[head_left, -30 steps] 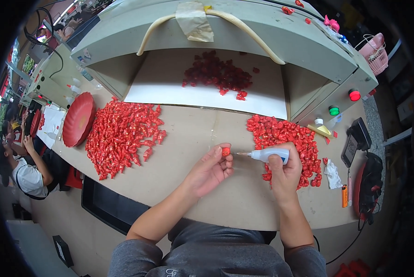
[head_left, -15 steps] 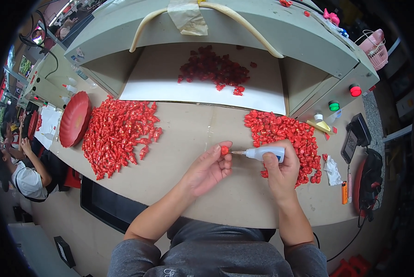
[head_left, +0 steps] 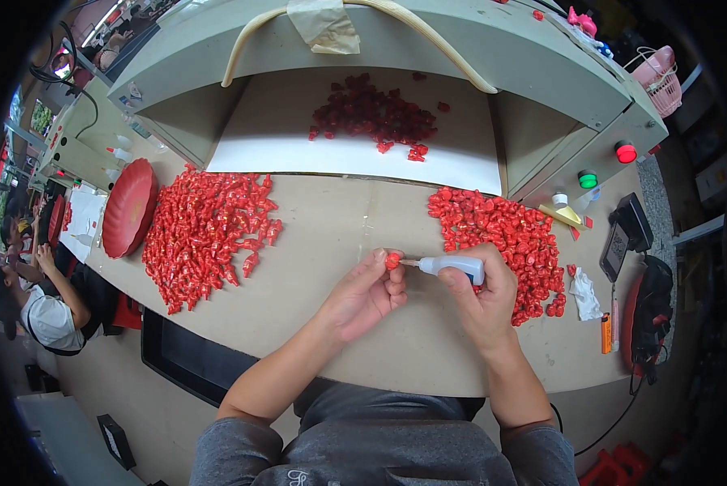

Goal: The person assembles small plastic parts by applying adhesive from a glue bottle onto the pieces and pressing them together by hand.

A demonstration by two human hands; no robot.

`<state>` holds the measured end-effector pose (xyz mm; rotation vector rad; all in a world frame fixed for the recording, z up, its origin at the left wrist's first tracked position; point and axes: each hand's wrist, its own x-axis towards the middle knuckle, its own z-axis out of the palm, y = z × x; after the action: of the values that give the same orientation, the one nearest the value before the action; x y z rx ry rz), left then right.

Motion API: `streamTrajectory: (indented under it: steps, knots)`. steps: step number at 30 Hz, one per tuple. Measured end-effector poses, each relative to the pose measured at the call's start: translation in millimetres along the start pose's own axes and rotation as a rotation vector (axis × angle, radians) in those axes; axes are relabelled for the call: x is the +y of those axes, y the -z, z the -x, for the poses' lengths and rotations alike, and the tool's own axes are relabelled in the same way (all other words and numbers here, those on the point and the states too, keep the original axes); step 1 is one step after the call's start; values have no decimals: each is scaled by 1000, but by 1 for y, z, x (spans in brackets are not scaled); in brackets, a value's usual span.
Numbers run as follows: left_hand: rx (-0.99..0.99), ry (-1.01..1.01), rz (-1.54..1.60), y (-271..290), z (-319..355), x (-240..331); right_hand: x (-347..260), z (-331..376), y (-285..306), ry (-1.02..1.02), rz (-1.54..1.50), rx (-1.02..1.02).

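Observation:
Between the thumb and fingers of my left hand (head_left: 369,293) is a small red piece (head_left: 392,261), rounded and glossy. My right hand (head_left: 486,300) grips a white squeeze bottle (head_left: 448,266) with a thin tip, which points left at the red piece and appears to touch it. Just beyond my right hand spreads a pile of small rounded red pieces (head_left: 501,223). On the left of the table lies another pile of red pieces (head_left: 205,235), longer in shape with gold marks.
A grey hooded cabinet (head_left: 574,89) stands at the back, with dark red pieces (head_left: 371,113) on its white floor. A red scalloped bowl (head_left: 130,209) leans at left. Tissue (head_left: 584,293), an orange box (head_left: 605,333) and a phone-like device (head_left: 614,252) lie at right. A co-worker (head_left: 51,312) sits left.
The bottle and my right hand have shifted slightly left, bringing the tip closer over the red piece. My left hand stays almost in place. The whole view has tilted a little.

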<state>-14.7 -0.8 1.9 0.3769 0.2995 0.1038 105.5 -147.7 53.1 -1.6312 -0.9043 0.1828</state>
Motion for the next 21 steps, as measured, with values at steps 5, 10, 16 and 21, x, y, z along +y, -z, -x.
streamTrajectory:
  steps: [5,10,16,21]
  knots:
    - [13,1,-1,1,0,0,-1,0,-1,-14,16,-8]
    - [12,6,-15,-1,0,0,-2,-1,-1,-22,19,-12]
    - [28,11,-29,-3,1,0,-3,-1,-2,-5,24,-1]
    - [33,19,-47,-4,1,0,-3,-1,-1,-4,16,4]
